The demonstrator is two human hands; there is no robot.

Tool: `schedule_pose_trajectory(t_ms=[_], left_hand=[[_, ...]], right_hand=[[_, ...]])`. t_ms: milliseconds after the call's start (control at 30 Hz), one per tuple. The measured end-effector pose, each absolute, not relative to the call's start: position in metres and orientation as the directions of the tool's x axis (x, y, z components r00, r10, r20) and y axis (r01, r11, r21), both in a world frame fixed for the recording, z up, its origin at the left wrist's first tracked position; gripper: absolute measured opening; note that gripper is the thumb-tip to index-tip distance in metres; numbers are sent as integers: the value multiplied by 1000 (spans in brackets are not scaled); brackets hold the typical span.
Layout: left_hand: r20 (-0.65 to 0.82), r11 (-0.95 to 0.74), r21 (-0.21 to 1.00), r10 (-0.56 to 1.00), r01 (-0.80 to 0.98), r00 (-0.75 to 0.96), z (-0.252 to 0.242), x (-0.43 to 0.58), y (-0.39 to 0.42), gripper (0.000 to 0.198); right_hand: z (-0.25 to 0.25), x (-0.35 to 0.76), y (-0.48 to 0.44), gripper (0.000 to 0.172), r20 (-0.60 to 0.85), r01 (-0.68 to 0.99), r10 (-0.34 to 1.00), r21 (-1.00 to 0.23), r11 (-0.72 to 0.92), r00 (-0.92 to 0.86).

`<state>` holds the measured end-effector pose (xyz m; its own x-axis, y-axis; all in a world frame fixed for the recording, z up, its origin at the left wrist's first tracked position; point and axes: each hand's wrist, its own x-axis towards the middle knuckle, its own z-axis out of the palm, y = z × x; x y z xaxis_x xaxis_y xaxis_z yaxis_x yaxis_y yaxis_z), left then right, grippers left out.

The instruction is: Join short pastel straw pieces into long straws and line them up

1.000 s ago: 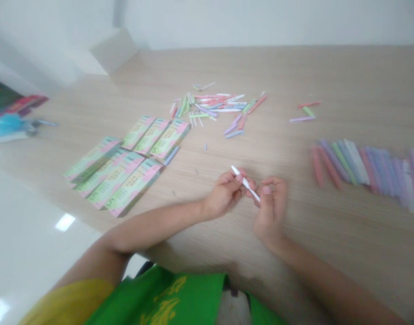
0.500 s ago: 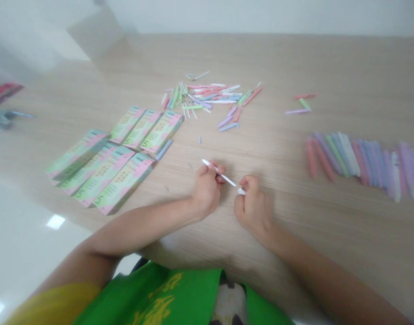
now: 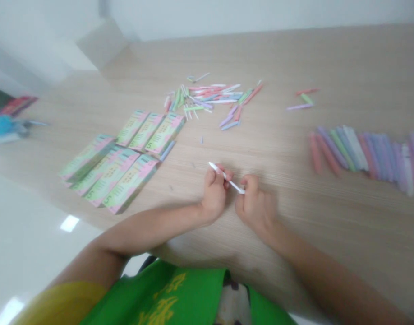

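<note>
My left hand (image 3: 213,197) is closed around a slim white pen (image 3: 212,165), whose pointed end sticks out to the upper left. From the fingers its thin rear part runs down to the right. There it meets a small white pen piece (image 3: 241,191) pinched in my right hand (image 3: 257,206); most of that piece is hidden by the fingers. Both hands are just above the wooden table (image 3: 200,243). A short blue-grey bit (image 3: 201,140) lies beyond my left hand.
Pastel cartons (image 3: 124,183) stand in two rows at the left, with a blue pen barrel (image 3: 167,150) beside them. Loose pen parts (image 3: 210,97) are heaped at the back. Coloured pens (image 3: 378,155) lie in a row at the right. Several more parts (image 3: 300,107) are behind them.
The rear end of the white pen has met the white piece in my right hand; a gap was between them before. My left hand has moved slightly to the right.
</note>
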<state>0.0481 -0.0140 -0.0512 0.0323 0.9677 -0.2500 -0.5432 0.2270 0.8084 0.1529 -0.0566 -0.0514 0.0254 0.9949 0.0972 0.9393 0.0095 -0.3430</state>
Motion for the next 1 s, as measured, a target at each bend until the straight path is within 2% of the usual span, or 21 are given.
schedule_pose_trajectory(t_ms=[200, 333, 467, 633, 800, 900, 1000], left_hand=[[-235, 319, 765, 947, -559, 219, -50, 46, -4, 18], [-226, 346, 786, 932, -512, 283, -50, 44, -2, 25], [-180, 295, 862, 938, -411, 296, -52, 46, -9, 29], [-131, 198, 918, 969, -342, 211, -55, 46, -7, 32], [-113, 241, 922, 916, -303, 384, -59, 40, 2, 32], [-71, 178, 946, 929, -271, 363, -57, 37, 3, 31], [-63, 164, 953, 929, -253, 365, -52, 37, 0, 32]], right_hand=[[-51, 153, -55, 30, 153, 921, 984, -388, -25, 90], [-48, 154, -53, 29, 167, 902, 973, -425, -75, 159], [-47, 154, -53, 27, 171, 884, 968, -459, -88, 185], [-51, 155, -53, 29, 234, 874, 952, -483, -61, 196], [-50, 155, -52, 32, 205, 879, 961, -472, -70, 187], [-48, 153, -52, 33, 178, 891, 968, -448, -79, 175], [-47, 153, -52, 33, 155, 877, 971, -472, -90, 184]])
